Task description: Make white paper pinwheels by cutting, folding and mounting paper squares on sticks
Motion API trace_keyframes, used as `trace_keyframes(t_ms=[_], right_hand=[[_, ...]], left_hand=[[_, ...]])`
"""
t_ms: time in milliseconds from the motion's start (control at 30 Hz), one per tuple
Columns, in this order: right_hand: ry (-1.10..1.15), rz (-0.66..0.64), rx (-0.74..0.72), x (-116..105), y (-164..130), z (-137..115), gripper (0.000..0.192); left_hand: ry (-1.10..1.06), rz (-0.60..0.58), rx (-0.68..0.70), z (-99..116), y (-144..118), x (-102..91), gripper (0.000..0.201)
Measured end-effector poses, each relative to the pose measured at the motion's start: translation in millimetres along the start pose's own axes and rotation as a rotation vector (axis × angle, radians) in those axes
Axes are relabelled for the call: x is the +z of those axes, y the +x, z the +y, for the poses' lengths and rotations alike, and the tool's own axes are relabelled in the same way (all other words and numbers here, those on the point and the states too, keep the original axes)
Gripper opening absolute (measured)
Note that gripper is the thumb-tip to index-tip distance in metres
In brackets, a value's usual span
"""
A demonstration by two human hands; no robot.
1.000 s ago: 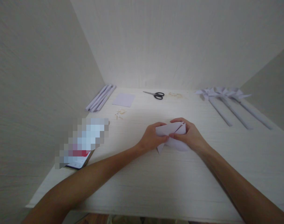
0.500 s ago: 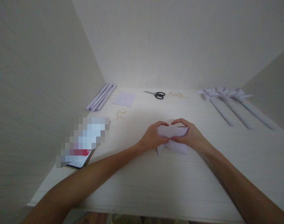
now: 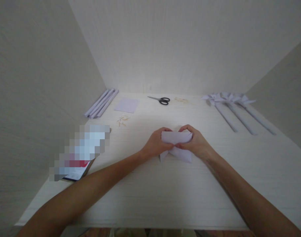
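Both hands are meeting over a piece of pale folded paper (image 3: 176, 146) in the middle of the worktop (image 3: 150, 197). The left hand (image 3: 154, 144) is curling around the paper's left side, fingers wrapped over the top and thumb underneath, and the right hand (image 3: 193, 143) is mirroring it, pinching the right side. Held from both sides like this, the bent flaps are apparently being kept gathered together; two loose corners are poking out below the hands, resting on the worktop.

Well beyond the left hand, scissors (image 3: 160, 99) are lying with a flat paper square (image 3: 127, 105), small wooden bits (image 3: 122, 119) and a bundle of rolled paper sticks (image 3: 99, 104). Far beyond the right hand, three finished paper pinwheels (image 3: 229, 98) are lying side by side, seemingly parked clear of the hands.
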State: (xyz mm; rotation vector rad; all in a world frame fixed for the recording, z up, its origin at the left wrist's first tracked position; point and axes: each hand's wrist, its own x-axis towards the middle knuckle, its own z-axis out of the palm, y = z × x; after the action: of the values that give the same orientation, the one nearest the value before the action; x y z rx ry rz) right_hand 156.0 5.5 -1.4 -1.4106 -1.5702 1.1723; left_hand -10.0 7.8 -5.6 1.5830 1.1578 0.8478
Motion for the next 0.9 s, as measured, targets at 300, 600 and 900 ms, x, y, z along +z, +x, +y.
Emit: trace_keyframes(t_ms=[300, 600, 900], right_hand=[[0.305, 0.145, 0.002, 8, 0, 4, 0.048], [0.310, 0.256, -0.021, 18, 1, 8, 0.048], [0.410, 0.245, -0.008, 21, 1, 6, 0.046]], left_hand=[[-0.311, 0.005, -0.110, -5, 2, 1.1, 0.043], [-0.327, 0.139, -0.159, -1, 1, 1.3, 0.045], [-0.331, 0.168, -0.143, -2, -1, 3.4, 0.040]])
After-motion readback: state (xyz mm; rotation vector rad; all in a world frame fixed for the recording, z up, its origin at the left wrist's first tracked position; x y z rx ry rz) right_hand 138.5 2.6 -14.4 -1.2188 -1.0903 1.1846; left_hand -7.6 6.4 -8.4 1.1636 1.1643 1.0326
